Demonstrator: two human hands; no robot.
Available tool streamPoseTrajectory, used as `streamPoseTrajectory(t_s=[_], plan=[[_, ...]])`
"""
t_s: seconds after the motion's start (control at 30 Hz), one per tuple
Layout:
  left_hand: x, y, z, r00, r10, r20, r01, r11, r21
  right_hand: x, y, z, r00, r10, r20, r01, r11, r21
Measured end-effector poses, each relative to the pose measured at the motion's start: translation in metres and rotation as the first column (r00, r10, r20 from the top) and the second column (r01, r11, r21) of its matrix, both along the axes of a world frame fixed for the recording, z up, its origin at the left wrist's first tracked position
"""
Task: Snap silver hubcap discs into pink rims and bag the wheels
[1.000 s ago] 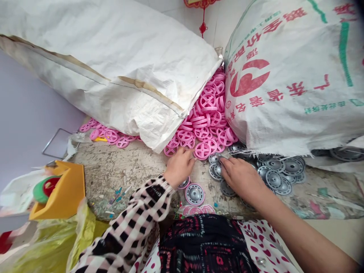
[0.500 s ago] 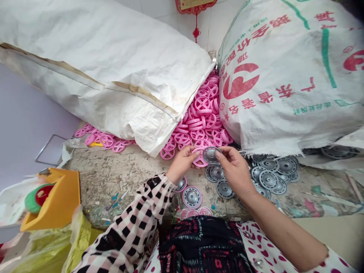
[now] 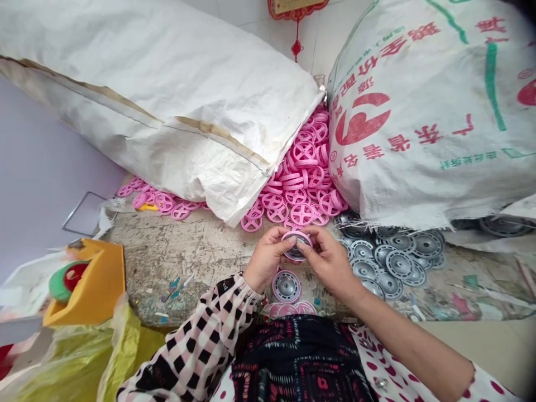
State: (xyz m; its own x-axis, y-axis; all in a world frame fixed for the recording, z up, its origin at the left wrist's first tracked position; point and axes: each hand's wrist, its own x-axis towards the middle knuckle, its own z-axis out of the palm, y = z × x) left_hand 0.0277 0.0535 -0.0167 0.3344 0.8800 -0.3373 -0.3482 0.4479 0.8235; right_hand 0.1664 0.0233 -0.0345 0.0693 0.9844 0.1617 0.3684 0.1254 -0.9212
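Between my two hands is a toy wheel [image 3: 297,254], a grey hubcap disc set within a pink rim. My left hand [image 3: 268,255] grips its left side, thumb on the face. From the right, my right hand [image 3: 329,259] holds the other side with its thumb pressing on the grey disc. Just below lies another pink-rimmed grey wheel [image 3: 287,286] on the worktop. Grey discs [image 3: 365,269] lie in a loose pile to the right of my right hand. Beyond my hands, pink spoked wheels [image 3: 302,214] are heaped up.
A white sack [image 3: 201,100] leans over the pink heap at left. Another printed sack [image 3: 419,128] stands at right above the grey discs. An orange tape dispenser [image 3: 96,285] with green tape sits at the left end of the worn worktop [image 3: 167,251].
The grey disc, earlier apart in my right hand, now sits in the pink wheel. Both hands have come closer to me and together, thumbs on the disc.
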Motion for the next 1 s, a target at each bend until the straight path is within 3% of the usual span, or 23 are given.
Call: streamPoseTrajectory(t_s=[0.1, 0.2, 0.3, 0.4, 0.47, 0.6, 0.7, 0.8, 0.93, 1.0], plan=[[-0.006, -0.004, 0.001, 0.999, -0.008, -0.040, 0.008, 1.000, -0.008, 0.003, 0.001, 0.000, 0.998, 0.054, 0.039, -0.053, 0.998, -0.033], [-0.022, -0.006, 0.001, 0.981, -0.064, -0.182, 0.064, 0.998, -0.005, 0.025, 0.008, 0.007, 0.975, 0.166, 0.145, -0.158, 0.985, -0.064], [-0.040, -0.005, 0.000, 0.921, -0.119, -0.370, 0.134, 0.991, 0.016, 0.057, 0.013, 0.019, 0.941, 0.065, 0.331, -0.059, 0.998, -0.030], [-0.047, -0.004, -0.001, 0.906, -0.104, -0.409, 0.107, 0.994, -0.015, 0.071, 0.007, 0.026, 0.858, 0.136, 0.496, -0.096, 0.990, -0.106], [-0.043, -0.004, 0.000, 0.931, -0.082, -0.355, 0.058, 0.995, -0.079, 0.062, -0.003, 0.026, 0.874, 0.198, 0.443, -0.137, 0.976, -0.167], [-0.026, -0.008, 0.005, 0.988, -0.078, -0.132, 0.050, 0.978, -0.200, 0.027, -0.019, 0.015, 0.969, 0.239, 0.063, -0.215, 0.940, -0.265], [-0.018, -0.014, 0.008, 0.997, -0.074, -0.032, 0.067, 0.980, -0.188, 0.009, -0.025, 0.009, 0.981, 0.181, -0.076, -0.192, 0.961, -0.200], [-0.016, -0.021, 0.008, 0.996, -0.066, -0.065, 0.059, 0.992, -0.113, 0.006, -0.027, 0.009, 0.983, 0.184, -0.020, -0.185, 0.976, -0.115], [-0.032, -0.026, 0.009, 0.966, -0.091, -0.241, 0.085, 0.996, -0.037, 0.018, -0.026, 0.012, 0.912, 0.400, 0.089, -0.375, 0.903, -0.211], [-0.047, -0.027, 0.010, 0.917, -0.175, -0.359, 0.179, 0.984, -0.022, 0.031, -0.022, 0.013, 0.861, 0.429, 0.274, -0.370, 0.897, -0.240]])
